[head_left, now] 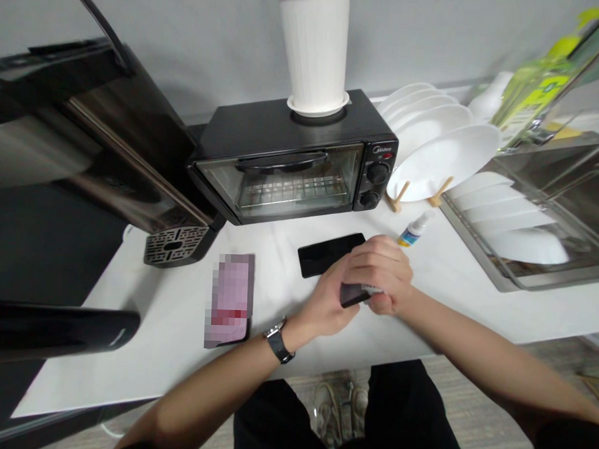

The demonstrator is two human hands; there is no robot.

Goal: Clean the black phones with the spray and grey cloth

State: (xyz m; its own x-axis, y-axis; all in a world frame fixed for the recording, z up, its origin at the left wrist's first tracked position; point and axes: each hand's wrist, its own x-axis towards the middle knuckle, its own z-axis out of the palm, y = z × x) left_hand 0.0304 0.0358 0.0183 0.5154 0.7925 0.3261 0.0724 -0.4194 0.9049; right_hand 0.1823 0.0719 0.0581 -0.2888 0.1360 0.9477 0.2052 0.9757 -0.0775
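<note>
My left hand (329, 304), with a black watch on its wrist, is closed around a dark, flat phone (352, 294). Its lower corner shows, while fingers hide the rest. Over the same phone lies my right hand (381, 270), fingers curled. Under its palm a bit of pale cloth (373, 290) peeks out, mostly covered. Just behind the hands, a black phone (322, 255) lies flat on the white counter (278, 276). To the right is a small spray bottle (414, 231) with a blue and yellow label. Farther left lies another phone (232, 294), its face blurred out.
A black toaster oven (296, 178) stands at the back, carrying a white cup (315, 51). White plates (444, 157) lean in a wooden rack. Bowls (506, 212) sit by the sink (508, 284) at right. A black machine with a drip tray (175, 245) stands left.
</note>
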